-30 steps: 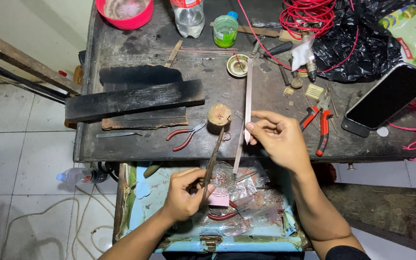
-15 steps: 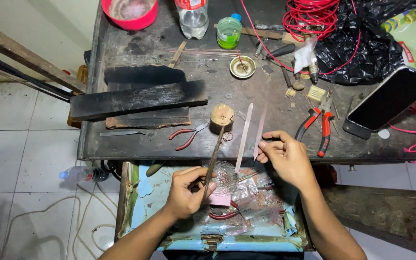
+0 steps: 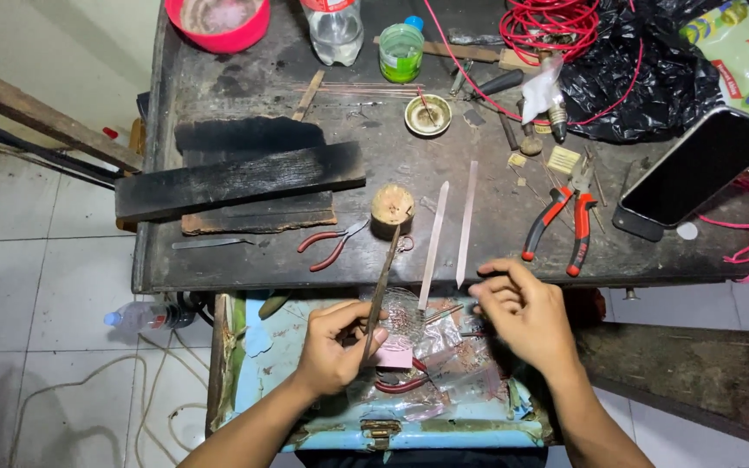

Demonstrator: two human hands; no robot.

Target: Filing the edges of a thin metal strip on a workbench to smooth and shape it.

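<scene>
Metal flat file (image 3: pixel 381 290), stiff, light: left hand (image 3: pixel 333 347) pinches its lower end; right hand (image 3: pixel 524 314), at 3 o'clock, loosely curled, empty.

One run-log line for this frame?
left hand: holds thin metal file | right hand: beside two flat metal strips

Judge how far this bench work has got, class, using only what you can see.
Done: two thin metal strips lie side by side at the bench edge. In hand: the left hand holds a long file against the wooden peg; the right hand hovers near the strips' ends. What remains cannot be told.
</scene>
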